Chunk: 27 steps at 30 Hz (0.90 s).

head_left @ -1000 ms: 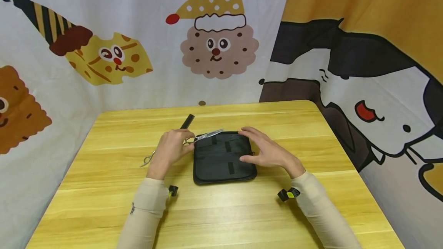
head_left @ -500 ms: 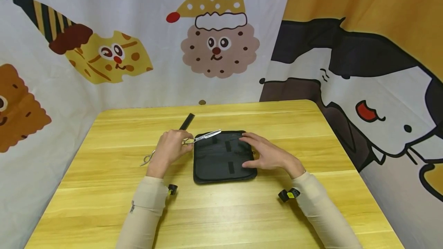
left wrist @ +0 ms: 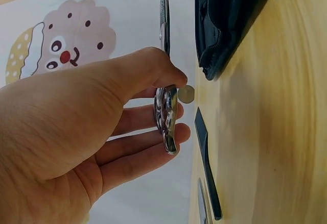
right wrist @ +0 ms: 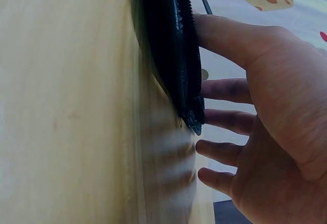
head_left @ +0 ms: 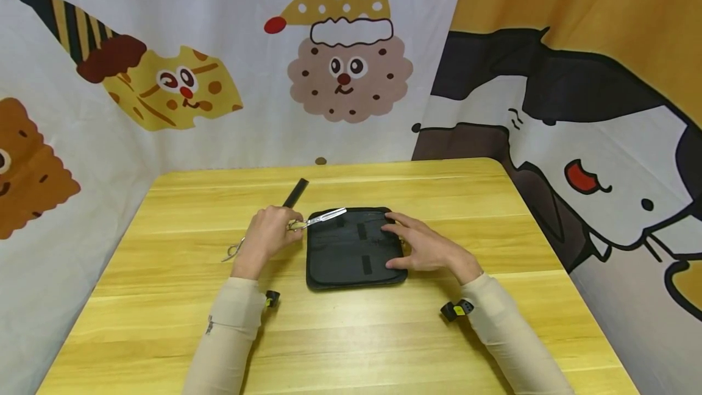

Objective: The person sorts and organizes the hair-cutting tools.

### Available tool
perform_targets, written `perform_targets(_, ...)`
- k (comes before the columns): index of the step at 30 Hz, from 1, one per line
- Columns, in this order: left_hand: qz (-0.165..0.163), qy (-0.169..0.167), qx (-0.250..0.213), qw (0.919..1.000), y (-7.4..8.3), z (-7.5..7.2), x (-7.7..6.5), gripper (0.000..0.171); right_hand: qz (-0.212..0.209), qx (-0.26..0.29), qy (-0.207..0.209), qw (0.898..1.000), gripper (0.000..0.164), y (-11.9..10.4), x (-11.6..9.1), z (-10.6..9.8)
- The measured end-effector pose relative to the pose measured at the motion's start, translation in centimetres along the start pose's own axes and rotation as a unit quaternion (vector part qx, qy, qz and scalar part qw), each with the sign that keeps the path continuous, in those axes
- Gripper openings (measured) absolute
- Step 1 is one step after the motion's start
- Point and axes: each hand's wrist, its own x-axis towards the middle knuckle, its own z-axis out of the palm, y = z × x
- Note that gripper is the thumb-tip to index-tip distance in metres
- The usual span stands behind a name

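My left hand [head_left: 267, 233] pinches silver scissors [head_left: 326, 216] by the handle, thumb on one side and fingers on the other in the left wrist view. Their blades point right, held over the upper left of a black zip case [head_left: 337, 261] with elastic loops inside. At the case's right side, my right hand [head_left: 430, 250] spreads its fingers and thumb along the edge, holding nothing. The right wrist view shows its thumb close to the toothed zip [right wrist: 196, 45].
A black comb [head_left: 297, 192] lies on the wooden table [head_left: 351, 346] behind my left hand. A second pair of scissors [head_left: 233, 252] lies left of that hand, partly hidden by it. A printed cloth [head_left: 208, 151] hangs behind the table.
The scissors in my left hand have drawn slightly left and their tips sit a little lower in view. My right hand has shifted slightly right along the case's edge.
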Motion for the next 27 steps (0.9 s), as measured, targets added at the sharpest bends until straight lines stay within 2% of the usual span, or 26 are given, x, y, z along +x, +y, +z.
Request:
perform_targets(9, -0.013, -0.014, 0.017, 0.9997, -1.0, 0.3, -0.1, 0.025, -0.007, -0.012, -0.011, 1.000, 0.084, 0.0, 0.0, 0.1)
perform_targets(18, -0.038, -0.037, 0.027, 0.9982, -1.9, -0.2, -0.6, 0.027, -0.004, -0.021, -0.013, 1.000, 0.085, 0.1, 0.0, 0.3)
perform_targets(27, -0.051, -0.055, 0.018, 0.9970, -2.0, -0.3, -0.7, 0.026, -0.003, -0.020, -0.011, 1.000, 0.085, 0.0, -0.1, 0.3)
